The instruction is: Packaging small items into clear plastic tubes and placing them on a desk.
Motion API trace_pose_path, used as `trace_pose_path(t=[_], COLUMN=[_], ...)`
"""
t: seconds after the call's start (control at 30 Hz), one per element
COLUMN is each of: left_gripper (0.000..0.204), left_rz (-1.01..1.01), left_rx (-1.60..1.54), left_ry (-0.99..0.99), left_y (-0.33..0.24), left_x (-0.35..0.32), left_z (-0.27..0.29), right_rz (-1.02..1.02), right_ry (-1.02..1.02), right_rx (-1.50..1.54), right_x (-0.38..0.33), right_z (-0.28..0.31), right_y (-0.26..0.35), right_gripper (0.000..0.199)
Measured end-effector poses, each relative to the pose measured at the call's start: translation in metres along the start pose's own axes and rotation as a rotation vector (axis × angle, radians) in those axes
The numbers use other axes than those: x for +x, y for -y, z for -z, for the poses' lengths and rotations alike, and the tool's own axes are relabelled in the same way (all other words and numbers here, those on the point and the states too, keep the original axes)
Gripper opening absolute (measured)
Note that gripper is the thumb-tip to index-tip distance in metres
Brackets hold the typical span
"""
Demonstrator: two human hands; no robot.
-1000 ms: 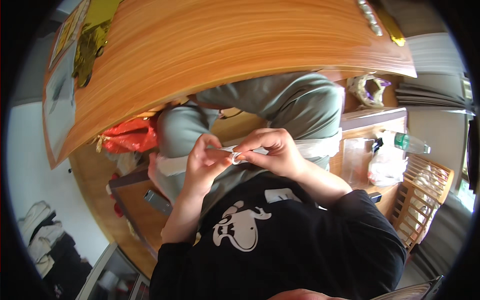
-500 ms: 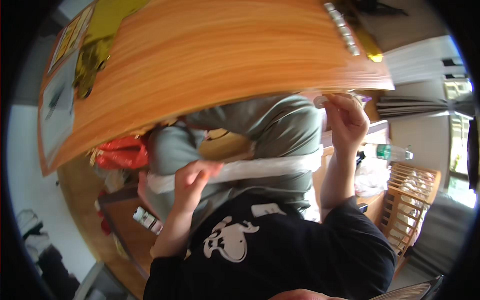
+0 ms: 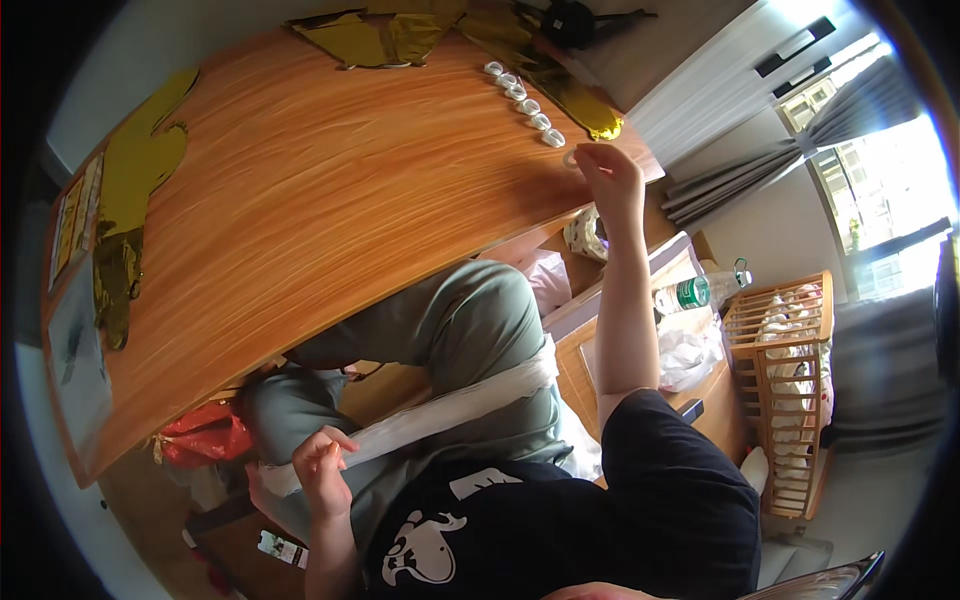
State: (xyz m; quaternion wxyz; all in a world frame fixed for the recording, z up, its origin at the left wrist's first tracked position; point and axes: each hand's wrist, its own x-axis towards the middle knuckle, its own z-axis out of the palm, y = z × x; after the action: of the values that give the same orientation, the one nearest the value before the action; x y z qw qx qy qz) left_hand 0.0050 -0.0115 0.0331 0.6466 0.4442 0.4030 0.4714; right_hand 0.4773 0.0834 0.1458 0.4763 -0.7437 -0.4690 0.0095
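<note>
My right hand point(image 3: 613, 178) is raised over the right end of the wooden table point(image 3: 330, 180), with thumb and fingers pinched on a small white ring-shaped piece point(image 3: 570, 158). Just beyond it, several small white rolls point(image 3: 530, 106) stand in a slanting row on the tabletop. Over my lap, my left hand point(image 3: 322, 475) has loosely bent fingers, and no object shows in it. Beside that hand a long white strip point(image 3: 450, 402) lies across my grey-green trousers. Part of the left palm is hidden.
Gold foil sheets point(image 3: 140, 180) lie along the table's left side, and more gold foil point(image 3: 385, 38) at the far edge. To the right stand a clear bottle point(image 3: 690, 293) and a wooden slatted rack point(image 3: 785, 370). A red bag point(image 3: 205, 435) and a phone point(image 3: 283, 549) are low left.
My right hand has carried the white piece up and forward, close to the row of rolls. My left hand's fingers have bent more. The whole view has turned and shifted right.
</note>
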Motion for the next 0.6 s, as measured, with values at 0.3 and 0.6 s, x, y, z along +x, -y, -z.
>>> trace_pose_path(t=[0.3, 0.6], left_gripper=[0.042, 0.03], left_rz=[0.066, 0.08], left_rx=[-0.418, -0.503], left_ry=[0.139, 0.037], left_y=[0.007, -0.002], left_x=[0.003, 0.011], left_z=[-0.004, 0.015], right_rz=[-0.044, 0.324], right_ry=[0.023, -0.165], right_rx=[-0.102, -0.128], right_x=[0.014, -0.017], right_z=[-0.007, -0.017], right_y=[-0.01, 0.01], right_gripper=[0.02, 0.021])
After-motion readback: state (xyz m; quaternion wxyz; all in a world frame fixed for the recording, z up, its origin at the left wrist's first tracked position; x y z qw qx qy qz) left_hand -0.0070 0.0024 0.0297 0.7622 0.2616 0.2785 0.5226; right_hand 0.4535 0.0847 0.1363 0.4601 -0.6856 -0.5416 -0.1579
